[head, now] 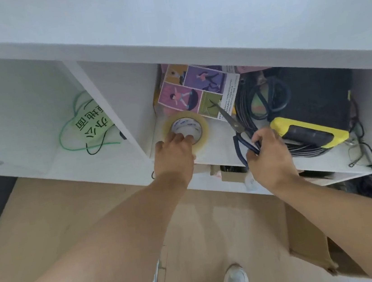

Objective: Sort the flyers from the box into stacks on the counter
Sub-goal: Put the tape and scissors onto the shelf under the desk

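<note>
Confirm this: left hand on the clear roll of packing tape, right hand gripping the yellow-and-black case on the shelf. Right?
Not quite. In the head view the right hand grips the dark-handled metal scissors, not the yellow-and-black case. The left hand is on the clear roll of packing tape.

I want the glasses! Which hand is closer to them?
Right. The right hand holds the scissors, left of the glasses. The left hand is farther left, on the tape roll.
</note>
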The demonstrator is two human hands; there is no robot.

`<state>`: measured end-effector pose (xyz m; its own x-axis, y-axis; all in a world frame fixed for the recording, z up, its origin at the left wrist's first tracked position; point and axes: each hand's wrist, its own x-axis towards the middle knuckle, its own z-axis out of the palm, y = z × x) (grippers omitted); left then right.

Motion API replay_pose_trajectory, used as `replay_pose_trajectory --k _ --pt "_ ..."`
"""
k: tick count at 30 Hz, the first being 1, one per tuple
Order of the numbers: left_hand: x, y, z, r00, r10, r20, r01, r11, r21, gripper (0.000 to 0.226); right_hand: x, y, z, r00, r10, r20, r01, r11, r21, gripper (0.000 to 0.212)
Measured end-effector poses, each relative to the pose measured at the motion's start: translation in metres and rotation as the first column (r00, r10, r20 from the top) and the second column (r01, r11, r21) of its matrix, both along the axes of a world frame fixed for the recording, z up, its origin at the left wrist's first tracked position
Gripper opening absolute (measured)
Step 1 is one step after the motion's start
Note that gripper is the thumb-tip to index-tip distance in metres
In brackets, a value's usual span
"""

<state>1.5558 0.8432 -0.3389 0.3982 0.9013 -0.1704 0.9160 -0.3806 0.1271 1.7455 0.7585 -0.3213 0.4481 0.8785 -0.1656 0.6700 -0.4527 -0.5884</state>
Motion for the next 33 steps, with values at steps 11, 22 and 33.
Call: replay_pose_trajectory --k 11,22,33 --pt "-0.013 -0.022 0.002 0.992 -0.129 0.019 0.129 0.991 -0.024 0.085 -0.019 0.043 -0.012 0.999 0.027 0.039 -0.027 1.000 0.006 0.030" --pt "-0.029 -0.072 0.012 0.985 -0.117 0.125 0.133 0.982 -0.136 0.083 -0.027 0.030 -0.001 0.995 0.091 0.038 -0.085 0.988 -0.129 0.067" --pt "-0.083 -0.118 0.132 0.959 0.022 0.284 0.040 0.977 -0.211 0.074 -0.054 -0.061 0.127 0.966 0.257 -0.006 -0.255 0.956 -0.144 0.089"
